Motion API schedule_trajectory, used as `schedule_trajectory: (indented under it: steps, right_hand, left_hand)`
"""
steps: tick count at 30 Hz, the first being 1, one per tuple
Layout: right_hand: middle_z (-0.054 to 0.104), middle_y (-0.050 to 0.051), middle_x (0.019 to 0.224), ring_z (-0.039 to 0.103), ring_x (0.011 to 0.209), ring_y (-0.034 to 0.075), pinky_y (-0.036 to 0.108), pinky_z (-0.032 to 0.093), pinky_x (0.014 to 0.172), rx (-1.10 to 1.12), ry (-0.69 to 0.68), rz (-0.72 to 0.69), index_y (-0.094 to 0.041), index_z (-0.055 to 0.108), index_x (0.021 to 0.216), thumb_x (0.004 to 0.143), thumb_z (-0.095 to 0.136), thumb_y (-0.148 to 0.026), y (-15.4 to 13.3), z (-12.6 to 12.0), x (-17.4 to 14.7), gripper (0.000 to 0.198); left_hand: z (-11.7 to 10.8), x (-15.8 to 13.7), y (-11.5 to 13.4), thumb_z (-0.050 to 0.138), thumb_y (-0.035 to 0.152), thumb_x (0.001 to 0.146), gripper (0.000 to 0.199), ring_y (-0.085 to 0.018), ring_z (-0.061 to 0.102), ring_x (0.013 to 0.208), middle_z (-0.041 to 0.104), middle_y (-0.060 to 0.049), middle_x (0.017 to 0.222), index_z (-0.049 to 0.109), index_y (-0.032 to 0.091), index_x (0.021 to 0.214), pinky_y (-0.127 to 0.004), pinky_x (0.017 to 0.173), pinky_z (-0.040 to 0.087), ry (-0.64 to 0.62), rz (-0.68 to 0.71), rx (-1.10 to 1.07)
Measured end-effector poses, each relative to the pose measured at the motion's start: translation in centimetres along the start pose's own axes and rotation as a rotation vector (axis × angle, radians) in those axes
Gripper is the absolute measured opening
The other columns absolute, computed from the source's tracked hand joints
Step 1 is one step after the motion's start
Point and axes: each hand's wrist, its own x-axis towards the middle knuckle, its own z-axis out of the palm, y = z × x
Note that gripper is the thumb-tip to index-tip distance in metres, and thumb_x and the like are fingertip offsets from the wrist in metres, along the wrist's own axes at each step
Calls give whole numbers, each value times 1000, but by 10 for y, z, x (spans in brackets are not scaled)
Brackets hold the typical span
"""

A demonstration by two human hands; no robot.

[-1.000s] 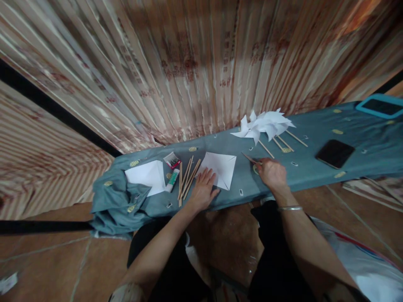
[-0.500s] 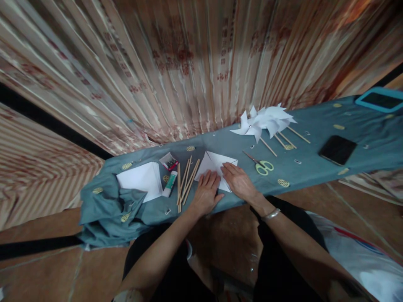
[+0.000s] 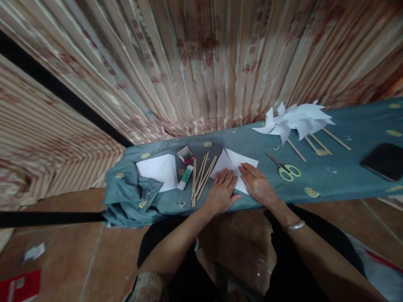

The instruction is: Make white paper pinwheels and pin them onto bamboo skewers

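A white paper square with cut slits lies turned cornerwise on the cloth-covered table. My left hand rests flat on its lower left part, fingers stretched out and thumb apart. On its right part lies my right hand, also flat, with its fingers extended and close together. Left of the paper are several wooden sticks, a green and white glue stick and a small open box of pins. Scissors with pale green handles lie to the right.
White paper pinwheels on sticks lie at the back right, by the striped curtain. A stack of white paper is at the left, partly under bunched tablecloth. A dark phone rests at the far right.
The camera view has turned left, so everything on the table appears farther right. Both hands stay flat on the paper, with little visible movement.
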Motion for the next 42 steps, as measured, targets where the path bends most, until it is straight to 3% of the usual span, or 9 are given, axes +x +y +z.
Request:
schedule_trajectory:
  steps: [13, 27, 36, 42]
  right_hand:
    - [61, 21, 136, 56, 129, 32, 50, 47, 105, 13, 32, -17, -10, 60, 132, 102, 39, -39, -4, -3, -1, 47]
    - [57, 21, 142, 49, 136, 30, 49, 42, 112, 31, -111, 94, -10, 59, 135, 99, 46, -28, -12, -12, 11, 42]
    - [56, 20, 143, 49, 136, 30, 51, 42, 112, 56, -100, 112, -11, 58, 136, 99, 47, -26, -13, -13, 13, 41]
    - [54, 20, 145, 46, 139, 29, 48, 40, 114, 43, -134, 117, -12, 56, 137, 100, 46, -28, -12, -14, 13, 42]
  left_hand:
    - [3, -5, -5, 52, 45, 96, 59, -30, 27, 151, 41, -18, 156, 43, 13, 145, -51, 122, 28, 58, -19, -88]
    - [-3, 1, -11, 59, 27, 92, 46, -30, 39, 145, 52, -16, 147, 55, 17, 136, -57, 120, 32, 142, 57, -81]
    - [-2, -4, -17, 55, 26, 94, 36, -30, 51, 133, 62, -14, 136, 60, 18, 129, -58, 115, 39, 266, 106, -60]
    - [-18, -12, -32, 52, 26, 96, 29, -27, 58, 120, 67, -10, 122, 64, 21, 122, -49, 106, 49, 387, 84, -87]
